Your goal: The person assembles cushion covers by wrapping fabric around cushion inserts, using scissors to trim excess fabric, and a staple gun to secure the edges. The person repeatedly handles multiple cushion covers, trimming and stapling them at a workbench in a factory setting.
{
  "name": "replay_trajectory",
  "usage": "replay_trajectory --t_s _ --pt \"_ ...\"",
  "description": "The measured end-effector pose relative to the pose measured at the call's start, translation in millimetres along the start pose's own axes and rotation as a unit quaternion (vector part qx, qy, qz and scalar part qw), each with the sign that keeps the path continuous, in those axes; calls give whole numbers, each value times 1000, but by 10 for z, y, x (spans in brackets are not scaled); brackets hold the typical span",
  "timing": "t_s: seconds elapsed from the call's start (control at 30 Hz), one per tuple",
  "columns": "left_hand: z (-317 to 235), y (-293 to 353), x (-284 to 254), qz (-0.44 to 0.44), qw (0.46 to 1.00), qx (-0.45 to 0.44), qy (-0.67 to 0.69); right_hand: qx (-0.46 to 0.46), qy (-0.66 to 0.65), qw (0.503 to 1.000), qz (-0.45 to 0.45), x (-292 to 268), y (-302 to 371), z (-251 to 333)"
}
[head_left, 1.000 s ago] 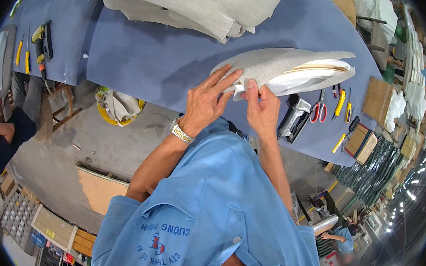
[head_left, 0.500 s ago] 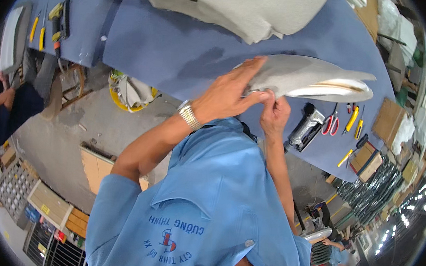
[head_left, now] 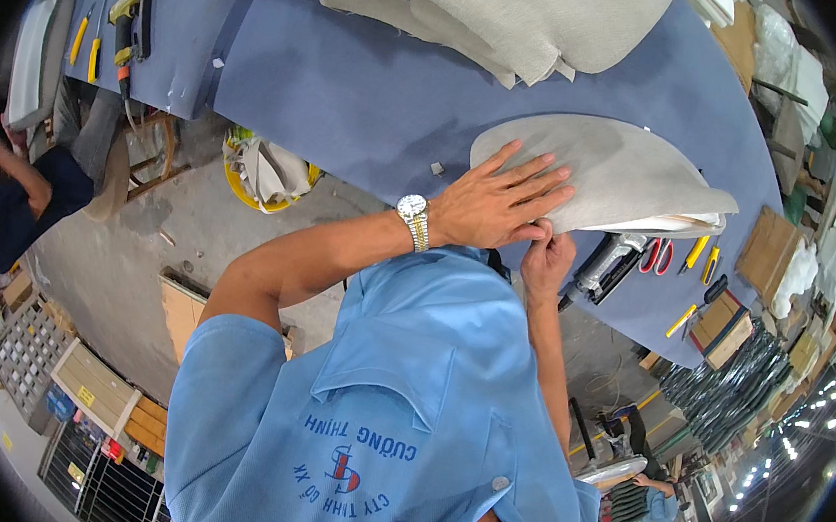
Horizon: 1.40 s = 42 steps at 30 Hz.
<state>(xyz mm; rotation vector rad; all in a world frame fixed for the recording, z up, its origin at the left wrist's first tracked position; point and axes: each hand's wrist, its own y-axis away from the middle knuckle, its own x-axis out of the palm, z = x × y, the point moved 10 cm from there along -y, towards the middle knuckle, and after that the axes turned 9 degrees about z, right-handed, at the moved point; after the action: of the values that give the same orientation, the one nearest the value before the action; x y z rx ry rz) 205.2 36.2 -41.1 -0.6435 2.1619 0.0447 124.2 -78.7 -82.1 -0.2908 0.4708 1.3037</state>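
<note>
A piece with a light grey fabric cover (head_left: 632, 165) and a curved outline lies on the blue-grey table before me. At its right end the fabric stands away from a white layer (head_left: 671, 224) beneath. My left hand (head_left: 491, 203), a watch on its wrist, rests flat on the cover with the fingers stretched out. Just right of it, my right hand (head_left: 544, 261) is closed, pinching the cover's near edge between thumb and fingers. What lies under that edge is hidden.
A staple gun (head_left: 606, 264), red-handled scissors (head_left: 656, 255) and yellow-handled tools (head_left: 695, 253) lie to the right. Grey fabric (head_left: 555, 17) is heaped at the far side. A yellow basket (head_left: 239, 188) stands on the floor at left, near a person (head_left: 36, 192).
The covered piece has tipped, so more of its grey face and less of its white opening shows. My left hand has flattened and spread its fingers on it; the right still pinches the edge.
</note>
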Motion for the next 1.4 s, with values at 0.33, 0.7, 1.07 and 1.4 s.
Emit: replay_trajectory --t_s 0.33,0.7,1.07,1.4 --pt "48 46 61 -12 999 -21 35 8 -20 1000 -14 -5 57 -31" --pt "482 126 -62 -64 933 -232 266 -40 -54 998 8 89 -240 144" --pt "580 22 -275 -57 954 -173 239 -37 -118 991 50 130 -513 381" --pt "586 -33 -293 -57 953 -170 244 124 -138 974 -130 -904 253 -330"
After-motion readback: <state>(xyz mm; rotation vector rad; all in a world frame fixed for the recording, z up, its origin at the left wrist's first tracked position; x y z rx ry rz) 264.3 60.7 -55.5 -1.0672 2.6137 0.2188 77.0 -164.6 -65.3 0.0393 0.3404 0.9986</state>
